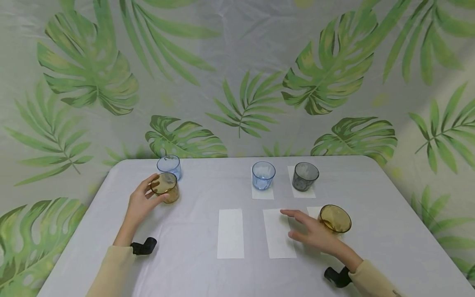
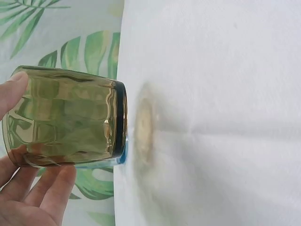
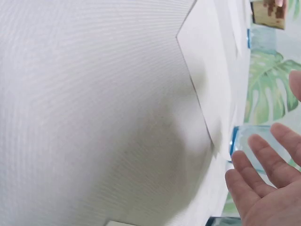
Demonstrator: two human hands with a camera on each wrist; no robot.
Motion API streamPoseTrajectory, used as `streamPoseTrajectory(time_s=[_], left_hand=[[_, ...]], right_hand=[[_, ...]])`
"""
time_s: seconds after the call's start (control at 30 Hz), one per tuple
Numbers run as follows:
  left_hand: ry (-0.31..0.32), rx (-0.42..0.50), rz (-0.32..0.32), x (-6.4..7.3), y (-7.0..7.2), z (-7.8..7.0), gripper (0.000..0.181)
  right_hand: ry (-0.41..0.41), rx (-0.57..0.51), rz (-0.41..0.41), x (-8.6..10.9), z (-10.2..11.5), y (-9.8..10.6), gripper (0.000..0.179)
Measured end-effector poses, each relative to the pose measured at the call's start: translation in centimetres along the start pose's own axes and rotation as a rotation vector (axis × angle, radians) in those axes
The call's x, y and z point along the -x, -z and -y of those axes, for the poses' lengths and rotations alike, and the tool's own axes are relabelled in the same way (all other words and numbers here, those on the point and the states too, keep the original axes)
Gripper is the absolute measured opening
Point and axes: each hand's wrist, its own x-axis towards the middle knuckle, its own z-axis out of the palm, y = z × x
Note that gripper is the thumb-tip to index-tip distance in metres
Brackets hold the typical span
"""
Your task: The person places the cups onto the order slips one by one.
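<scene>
My left hand (image 1: 141, 202) grips an amber glass tumbler (image 1: 171, 194), thumb on one side and fingers on the other. In the left wrist view the tumbler (image 2: 70, 117) hangs slightly above the tablecloth, its shadow beside its base. Just behind it stands a blue glass tumbler (image 1: 172, 165), partly hidden. My right hand (image 1: 315, 233) hovers over the white paper rectangles with its fingers extended, holding nothing. Close behind this hand is a second amber tumbler (image 1: 335, 218), its lower part partly covered by the hand. The right wrist view shows the spread fingers (image 3: 249, 183).
A blue tumbler (image 1: 263, 175) and a grey tumbler (image 1: 305, 177) stand on paper rectangles at the back. Nearer lie a bare paper rectangle (image 1: 230, 234) and another (image 1: 278, 239) to its right. A leaf-print cloth (image 1: 245, 103) hangs behind the table.
</scene>
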Motion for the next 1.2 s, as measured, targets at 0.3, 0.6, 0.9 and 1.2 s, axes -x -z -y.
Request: streamPoseTrajectory(time_s=[0.3, 0.6, 0.9, 1.2], left_hand=[[-0.032, 0.023, 0.032, 0.1, -1.1, -1.3, 0.075], [-0.094, 0.035, 0.072, 0.4, -2.7, -3.4, 0.075], [-0.123, 0.078, 0.116, 0.9, -4.6, -5.8, 0.074], [-0.18, 0.099, 0.156, 1.2, -6.3, -7.3, 0.074]], right_hand=[[-0.021, 0.042, 0.016, 0.1, -0.7, -0.7, 0.06], [-0.031, 0.059, 0.019, 0.2, -1.1, -0.9, 0.069], [-0.069, 0.06, 0.036, 0.3, -1.0, -1.1, 0.072], [-0.108, 0.049, 0.056, 0.3, -1.1, -1.3, 0.071]])
